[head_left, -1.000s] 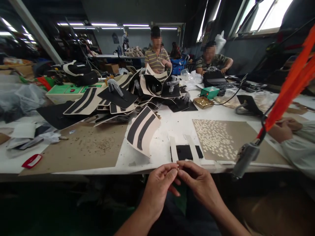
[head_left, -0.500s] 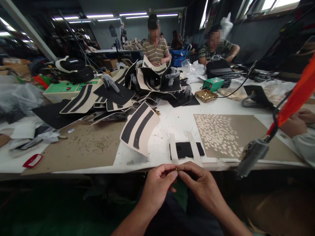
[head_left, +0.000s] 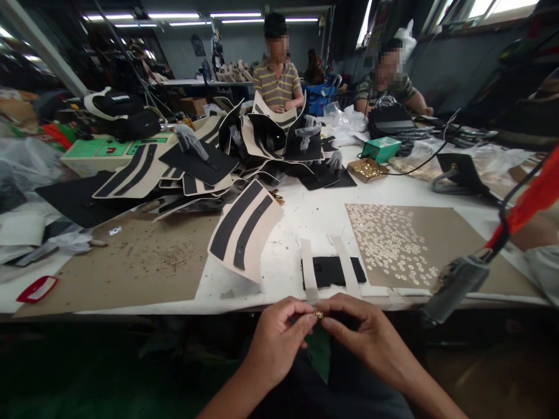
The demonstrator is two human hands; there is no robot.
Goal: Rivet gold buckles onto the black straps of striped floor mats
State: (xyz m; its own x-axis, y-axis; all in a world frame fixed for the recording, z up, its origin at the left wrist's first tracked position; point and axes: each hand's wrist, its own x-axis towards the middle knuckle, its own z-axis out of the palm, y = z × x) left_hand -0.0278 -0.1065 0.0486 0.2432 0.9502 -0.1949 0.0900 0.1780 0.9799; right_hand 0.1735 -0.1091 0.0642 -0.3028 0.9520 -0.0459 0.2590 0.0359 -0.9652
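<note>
Just in front of the table's near edge, my left hand (head_left: 279, 337) pinches a small gold metal fitting (head_left: 318, 314) between thumb and fingertips. My right hand (head_left: 364, 331) meets it from the other side, fingers closed at the same fitting; its exact kind is too small to make out. Beyond my hands lies a black fabric piece (head_left: 332, 271) with two pale straps (head_left: 345, 265) across it. To its left rests a curved beige panel (head_left: 241, 228) bearing two black strips.
Brown card (head_left: 454, 233) holds many small pale washer-like rings (head_left: 388, 244). A gold-filled box (head_left: 367, 170) stands behind, near a green device (head_left: 381, 149). Panels are heaped back left (head_left: 198, 160). A grey tool (head_left: 456, 285) hangs at right. Two people (head_left: 279, 75) work opposite.
My hands have drawn slightly apart at the fingertips, and the gold fitting shows more plainly between them. The camera view has shifted a little. The panel and black piece stay put.
</note>
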